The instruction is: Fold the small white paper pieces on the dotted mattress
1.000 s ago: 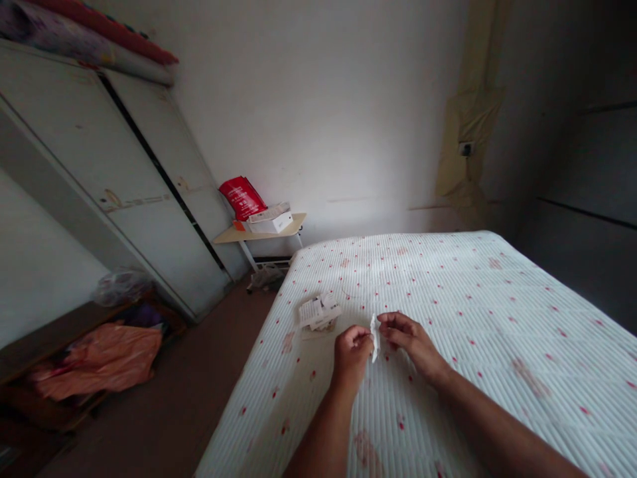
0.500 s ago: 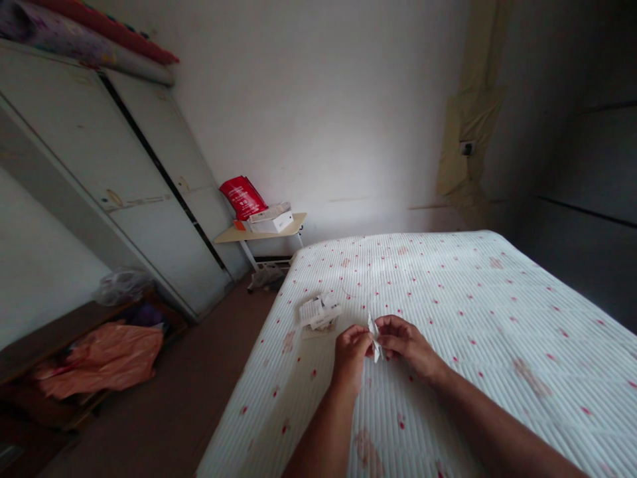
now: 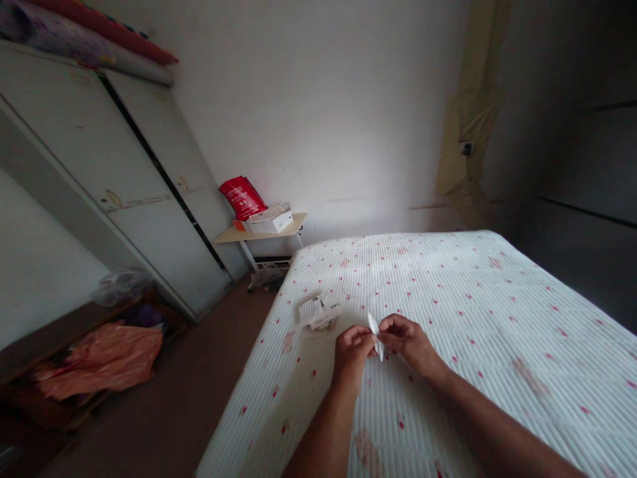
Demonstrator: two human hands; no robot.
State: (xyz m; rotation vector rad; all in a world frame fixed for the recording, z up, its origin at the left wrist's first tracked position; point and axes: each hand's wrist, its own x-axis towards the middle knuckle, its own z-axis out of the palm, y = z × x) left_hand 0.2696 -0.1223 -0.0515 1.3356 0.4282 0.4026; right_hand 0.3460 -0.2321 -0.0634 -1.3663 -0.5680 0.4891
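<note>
Between my two hands is a small white piece of paper, seen almost edge-on and standing upright. My left hand pinches it from the left with thumb and fingers. From the right, my right hand closes its fingertips on the same paper near its middle. Both hands are low over the bed, which has a white ribbed cover with small red marks. Left of my left hand lies a loose pile of printed paper pieces on the cover.
Beyond the bed's far left corner stands a small table with a red bag and a white box. A grey cabinet lines the left. An orange plastic bag lies on a low shelf.
The paper has turned slightly and looks narrower, its lower end shifted right. My right fingers have drawn in closer on it. The paper pile stays put.
</note>
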